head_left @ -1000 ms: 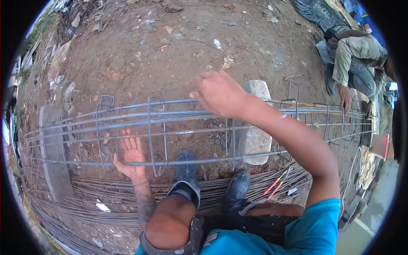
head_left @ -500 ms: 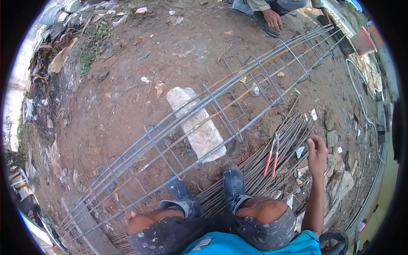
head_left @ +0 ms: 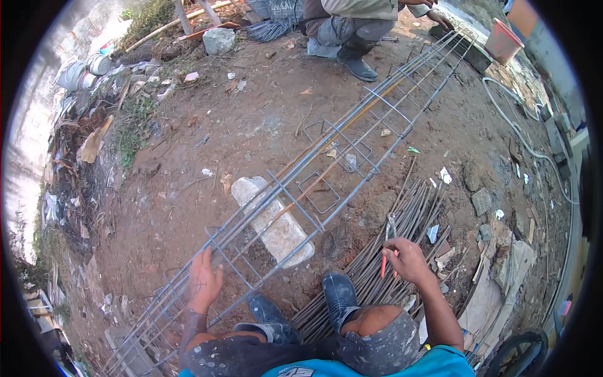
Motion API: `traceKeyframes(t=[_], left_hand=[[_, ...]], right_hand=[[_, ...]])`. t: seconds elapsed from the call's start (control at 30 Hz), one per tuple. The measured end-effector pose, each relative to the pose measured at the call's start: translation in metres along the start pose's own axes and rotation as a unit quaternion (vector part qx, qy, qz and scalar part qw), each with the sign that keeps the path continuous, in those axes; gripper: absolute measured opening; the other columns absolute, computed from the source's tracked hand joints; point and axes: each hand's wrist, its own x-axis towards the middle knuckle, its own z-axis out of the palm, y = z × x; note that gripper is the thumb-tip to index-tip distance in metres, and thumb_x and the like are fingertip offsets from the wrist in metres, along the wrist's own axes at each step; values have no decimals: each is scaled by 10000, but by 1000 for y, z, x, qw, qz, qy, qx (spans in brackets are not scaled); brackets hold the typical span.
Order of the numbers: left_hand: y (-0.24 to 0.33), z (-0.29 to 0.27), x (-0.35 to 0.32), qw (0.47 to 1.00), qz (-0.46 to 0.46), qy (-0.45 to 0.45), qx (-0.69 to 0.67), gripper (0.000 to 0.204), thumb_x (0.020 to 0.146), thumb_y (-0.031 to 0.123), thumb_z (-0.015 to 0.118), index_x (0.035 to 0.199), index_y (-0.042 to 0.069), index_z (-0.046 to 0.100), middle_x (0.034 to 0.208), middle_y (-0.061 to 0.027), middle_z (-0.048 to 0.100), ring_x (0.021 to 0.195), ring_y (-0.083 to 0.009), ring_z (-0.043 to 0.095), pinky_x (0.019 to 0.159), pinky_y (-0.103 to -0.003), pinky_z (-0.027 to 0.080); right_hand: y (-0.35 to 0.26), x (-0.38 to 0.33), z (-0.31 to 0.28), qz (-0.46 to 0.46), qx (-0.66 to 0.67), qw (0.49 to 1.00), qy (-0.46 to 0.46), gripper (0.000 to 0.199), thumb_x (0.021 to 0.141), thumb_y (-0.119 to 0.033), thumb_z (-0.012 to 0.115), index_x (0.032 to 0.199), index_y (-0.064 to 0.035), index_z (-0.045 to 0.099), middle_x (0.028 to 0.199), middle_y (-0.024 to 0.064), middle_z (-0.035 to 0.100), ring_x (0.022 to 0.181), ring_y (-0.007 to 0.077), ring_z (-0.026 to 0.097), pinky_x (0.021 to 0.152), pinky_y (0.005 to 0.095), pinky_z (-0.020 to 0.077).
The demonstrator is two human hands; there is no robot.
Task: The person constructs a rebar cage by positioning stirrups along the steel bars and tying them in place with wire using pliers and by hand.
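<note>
1. A rebar cage (head_left: 333,134) runs diagonally across the ground, from near left to far right.
2. A stone block (head_left: 282,230) lies beneath its middle, ahead of the wearer's boots (head_left: 340,298).
3. The left hand (head_left: 204,283) is at the cage's nearer part, left of that block.
4. Right of the cage, a bundle of loose rods (head_left: 361,273) lies on the ground, reaching behind the boots.
5. Pliers (head_left: 391,227) lie over the bundle, with the right hand (head_left: 408,259) at their handles.
6. A co-worker (head_left: 358,31) crouches beyond, left of the cage's far end; a bucket (head_left: 504,43) stands right of it.
</note>
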Motion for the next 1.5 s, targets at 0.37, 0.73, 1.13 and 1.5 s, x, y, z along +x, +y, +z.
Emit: traceKeyframes(t=[0.37, 0.73, 1.13, 1.5], left_hand=[[-20, 22, 20, 997, -43, 6, 58, 270, 764, 146, 631, 1009, 33, 627, 931, -145, 576, 909, -318, 545, 797, -409, 425], [-15, 29, 17, 993, 41, 89, 72, 223, 686, 73, 662, 899, 28, 613, 860, -132, 572, 819, -311, 563, 705, -407, 446], [-13, 33, 24, 987, 56, 74, 128, 212, 677, 51, 608, 880, 36, 551, 871, -128, 537, 830, -301, 526, 689, -398, 425], [-26, 35, 22, 976, 132, 123, 124, 153, 726, 110, 610, 862, 57, 564, 837, -77, 559, 807, -240, 546, 686, -355, 417]], right_hand=[[7, -22, 9, 34, -3, 998, -53, 205, 834, -228, 593, 929, -47, 599, 847, 139, 616, 824, 306, 603, 715, 398, 469], [19, -21, 25, 13, -12, 997, -78, 212, 836, -219, 604, 936, -32, 597, 817, 132, 627, 782, 282, 624, 695, 385, 480], [8, -9, 26, -6, 17, 995, -96, 217, 836, -215, 594, 928, -18, 603, 834, 149, 623, 810, 305, 613, 726, 389, 471], [-22, 28, 32, -56, 33, 997, -37, 122, 791, -67, 626, 893, -2, 608, 768, 148, 612, 699, 273, 604, 646, 337, 468]])
